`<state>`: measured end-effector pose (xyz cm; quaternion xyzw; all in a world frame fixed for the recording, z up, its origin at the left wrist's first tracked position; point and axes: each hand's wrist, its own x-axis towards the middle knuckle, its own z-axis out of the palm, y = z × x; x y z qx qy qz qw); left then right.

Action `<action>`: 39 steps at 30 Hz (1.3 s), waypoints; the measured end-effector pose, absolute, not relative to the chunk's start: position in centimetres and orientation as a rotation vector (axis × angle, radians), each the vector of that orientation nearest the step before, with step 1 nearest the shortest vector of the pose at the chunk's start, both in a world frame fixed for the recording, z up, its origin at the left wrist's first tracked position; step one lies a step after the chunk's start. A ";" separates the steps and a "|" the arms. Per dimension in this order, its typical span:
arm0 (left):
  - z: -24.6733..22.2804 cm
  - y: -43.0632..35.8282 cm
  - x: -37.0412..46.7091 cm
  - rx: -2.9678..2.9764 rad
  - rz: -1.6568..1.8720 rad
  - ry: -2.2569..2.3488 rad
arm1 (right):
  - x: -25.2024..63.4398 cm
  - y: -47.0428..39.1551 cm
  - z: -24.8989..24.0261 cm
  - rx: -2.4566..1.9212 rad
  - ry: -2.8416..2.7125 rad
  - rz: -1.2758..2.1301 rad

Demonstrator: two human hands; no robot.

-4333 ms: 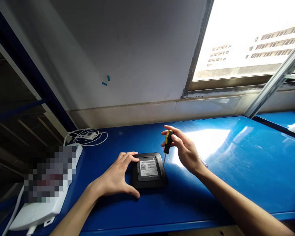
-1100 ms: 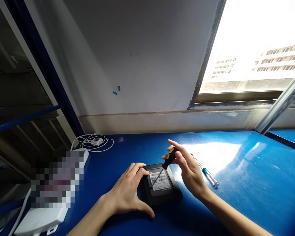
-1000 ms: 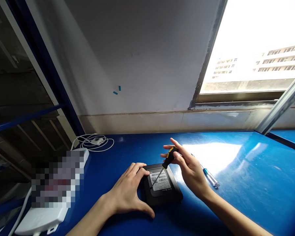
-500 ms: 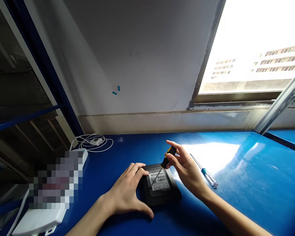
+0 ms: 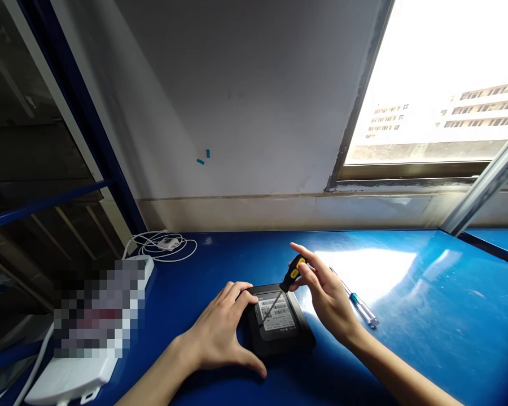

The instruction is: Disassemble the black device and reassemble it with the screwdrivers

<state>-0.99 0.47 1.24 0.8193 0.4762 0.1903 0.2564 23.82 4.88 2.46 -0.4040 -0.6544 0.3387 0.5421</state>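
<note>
A flat black plastic device [image 5: 303, 334] lies on the blue table, with a white barcode label [image 5: 284, 323] on its upper face. My left hand [image 5: 222, 332] grips the device from its left side, fingers at the far corner and thumb stretched along the near side. Between the thumb and fingers of my right hand [image 5: 328, 296] is a black-and-yellow screwdriver [image 5: 290, 276]. It tilts, its shaft running down to the left, and its tip meets the device at the label's left edge. Whether a screw sits under the tip is too small to tell.
A second screwdriver [image 5: 364, 312] with a clear, blue-banded handle lies right of my right hand. A white power strip [image 5: 74, 375], partly pixelated, stands at the left, with a coiled white cable [image 5: 186, 256] behind it. A wall [image 5: 245, 113] borders the blue table [image 5: 440, 327].
The screwdriver's handle has turned in my right fingers, so more yellow shows. Its tip stays at the same spot on the device. My left hand keeps its place; the whole view has shifted slightly.
</note>
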 end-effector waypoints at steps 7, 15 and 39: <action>1.3 0.4 -1.0 2.226 0.524 1.294 | 23.9 5.0 2.4 -0.954 -1.558 0.815; 1.1 0.5 -1.0 2.220 0.533 1.294 | 23.6 4.9 2.4 -0.896 -1.548 0.960; 1.7 0.4 -1.4 2.195 0.437 1.318 | 25.7 8.5 0.9 -1.347 -1.515 0.700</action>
